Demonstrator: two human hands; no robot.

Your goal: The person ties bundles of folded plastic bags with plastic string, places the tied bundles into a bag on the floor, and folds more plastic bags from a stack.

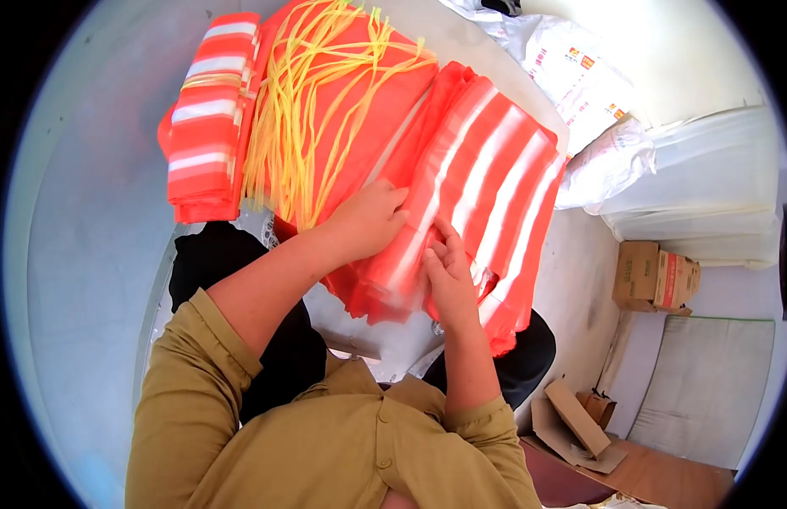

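A loose stack of red-and-white striped plastic bags [495, 182] lies in front of me, its near end hanging over my lap. My left hand [372, 219] is on the stack's left side, closed on the thin plastic, with some fingertips hidden. Close to its right, my right hand [451, 270] has its fingers curled in a pinch on the striped plastic near the front edge. Left of the hands, a bunch of yellow ties [313, 110] is spread over more red plastic [380, 106]. A folded, tied bundle of striped bags [208, 127] lies farther left.
White printed sacks [571, 76] lie at the back right. A cardboard box [652, 276] stands against the right wall, and opened cardboard [580, 424] lies at the lower right. My dark-clad knees [529, 356] are under the work.
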